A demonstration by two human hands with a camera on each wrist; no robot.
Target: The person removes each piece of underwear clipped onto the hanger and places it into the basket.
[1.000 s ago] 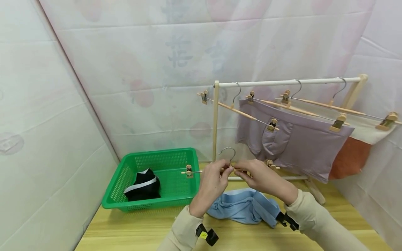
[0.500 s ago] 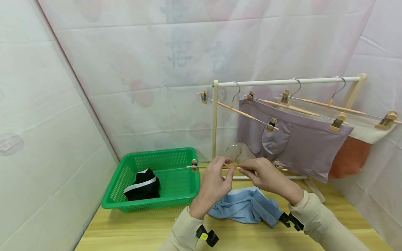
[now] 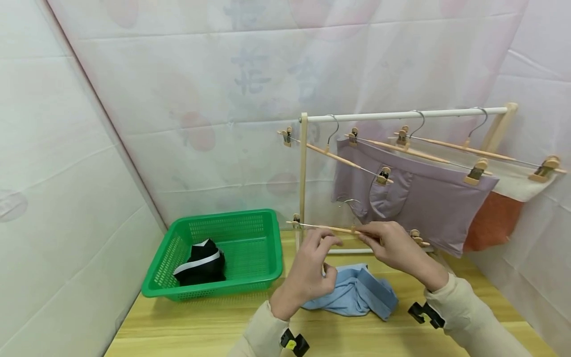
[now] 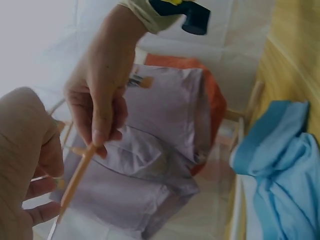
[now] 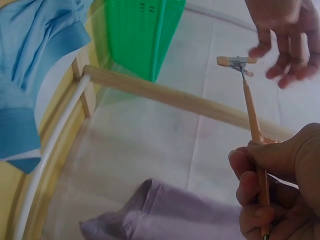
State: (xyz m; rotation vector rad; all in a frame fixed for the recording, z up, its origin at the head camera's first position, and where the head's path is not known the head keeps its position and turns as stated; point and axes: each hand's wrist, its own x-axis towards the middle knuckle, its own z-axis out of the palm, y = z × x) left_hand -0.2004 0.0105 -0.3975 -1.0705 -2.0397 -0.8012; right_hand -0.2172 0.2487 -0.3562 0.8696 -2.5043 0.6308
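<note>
While right fingers (image 5: 247, 187) grip hanger (image 5: 252, 112), green basket (image 3: 250, 254), black cloth (image 3: 205, 274) inside.

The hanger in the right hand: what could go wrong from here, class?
The left hand grips nothing, so the hanger, held only by the right hand, might tip or slip. Its right-end clip, seen against the purple garment in the head view, could snag it.

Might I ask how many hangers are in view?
4: the held hanger in the right hand; on the rail, the left hanger, bare, the middle hanger with purple shorts, the right hanger with white-and-orange shorts.
</note>
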